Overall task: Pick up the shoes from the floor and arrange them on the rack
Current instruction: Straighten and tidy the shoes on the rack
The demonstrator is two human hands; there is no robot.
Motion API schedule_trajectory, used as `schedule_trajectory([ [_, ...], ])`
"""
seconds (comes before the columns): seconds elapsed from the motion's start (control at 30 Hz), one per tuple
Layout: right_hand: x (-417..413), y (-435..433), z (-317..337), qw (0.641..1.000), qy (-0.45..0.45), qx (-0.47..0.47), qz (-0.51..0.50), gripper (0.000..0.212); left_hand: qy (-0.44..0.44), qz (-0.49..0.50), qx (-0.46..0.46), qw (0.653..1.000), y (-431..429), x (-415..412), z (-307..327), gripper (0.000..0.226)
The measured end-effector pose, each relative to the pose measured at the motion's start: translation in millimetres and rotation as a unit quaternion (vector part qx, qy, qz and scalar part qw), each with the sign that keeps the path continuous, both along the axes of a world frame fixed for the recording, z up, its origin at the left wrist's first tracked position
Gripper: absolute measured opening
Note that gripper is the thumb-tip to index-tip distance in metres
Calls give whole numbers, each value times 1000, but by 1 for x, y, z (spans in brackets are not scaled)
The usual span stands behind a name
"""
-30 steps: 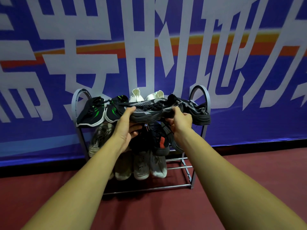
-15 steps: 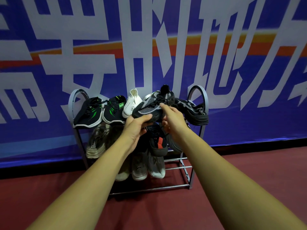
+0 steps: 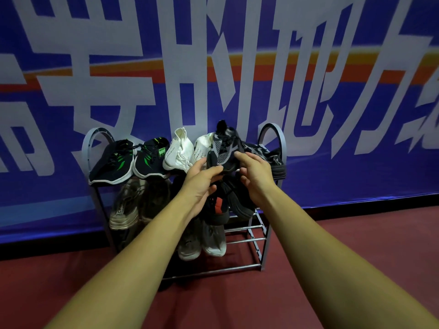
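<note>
A black and grey knit shoe [image 3: 223, 148] stands toe-forward on the top shelf of the grey metal rack [image 3: 273, 136], between a white shoe [image 3: 202, 148] and its matching black shoe [image 3: 273, 157]. My left hand [image 3: 202, 184] pinches its toe from the left. My right hand [image 3: 256, 174] holds its right side, fingers on top and thumb under the sole edge. Further left on the top shelf sit another white shoe [image 3: 178, 153] and a black pair with green stripes [image 3: 114, 162].
The middle shelf holds beige shoes [image 3: 123, 207] and a black shoe with a red patch [image 3: 218, 205]. Grey shoes [image 3: 213, 241] fill the lower shelf; bare bars [image 3: 244, 233] show at its right. A blue banner [image 3: 332, 91] hangs behind the rack on dark red floor [image 3: 344, 245].
The black and grey shoe was held sideways in front of the top shelf. It has turned toe-forward and gone down onto the shelf beside its mate, and both hands have closed in on its toe.
</note>
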State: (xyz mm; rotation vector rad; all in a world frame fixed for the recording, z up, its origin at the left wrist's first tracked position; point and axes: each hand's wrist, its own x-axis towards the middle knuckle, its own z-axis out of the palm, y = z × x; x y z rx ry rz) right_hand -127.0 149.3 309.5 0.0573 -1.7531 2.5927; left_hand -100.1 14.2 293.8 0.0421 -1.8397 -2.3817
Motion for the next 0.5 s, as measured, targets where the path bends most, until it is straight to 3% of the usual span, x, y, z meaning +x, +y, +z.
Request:
schedule_trajectory([
  [0.13,2,1,-5,998,-4,50,30,28,9,12,-33,999,7,-10,-4,61],
  [0.4,-6,16,-14,999,-29,24,-31,37,-13,-7,-107,994,30,-13,-6,65],
  [0.5,-8,14,-21,997,-53,52,-36,58,-19,14,-101,995,37,-20,-12,70],
])
